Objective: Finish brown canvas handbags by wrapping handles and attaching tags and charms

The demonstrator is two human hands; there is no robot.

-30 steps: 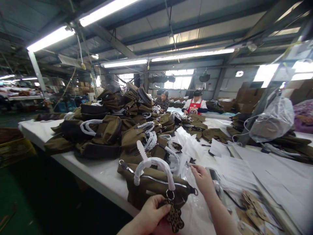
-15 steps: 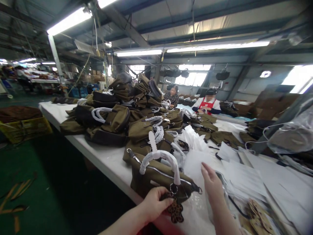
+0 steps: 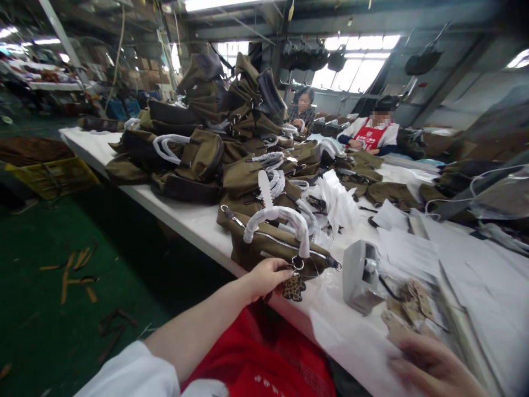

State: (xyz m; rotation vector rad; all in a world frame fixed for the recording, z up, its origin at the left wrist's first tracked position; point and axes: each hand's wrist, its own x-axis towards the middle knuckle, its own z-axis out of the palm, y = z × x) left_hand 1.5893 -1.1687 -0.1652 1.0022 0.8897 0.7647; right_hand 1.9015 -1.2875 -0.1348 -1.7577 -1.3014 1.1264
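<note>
An olive bag with wrapped handles stands at the near table edge. My left hand pinches the top of a leopard-print charm that hangs from a ring at the handle's base. At the lower right, my right hand is blurred and has a thin white sheet between its fingers. The sheet stretches left over the table edge. A grey boxy device sits on the table between the bag and my right hand.
Olive bags are heaped on the white table. Crumpled white paper lies behind the bag, brown tags at the right. A yellow crate stands left on the floor. Two people sit across the table.
My right hand has moved from beside the bag to the lower right, drawing the white sheet with it. The grey device is now uncovered. The view has tilted down; my left hand still holds the charm.
</note>
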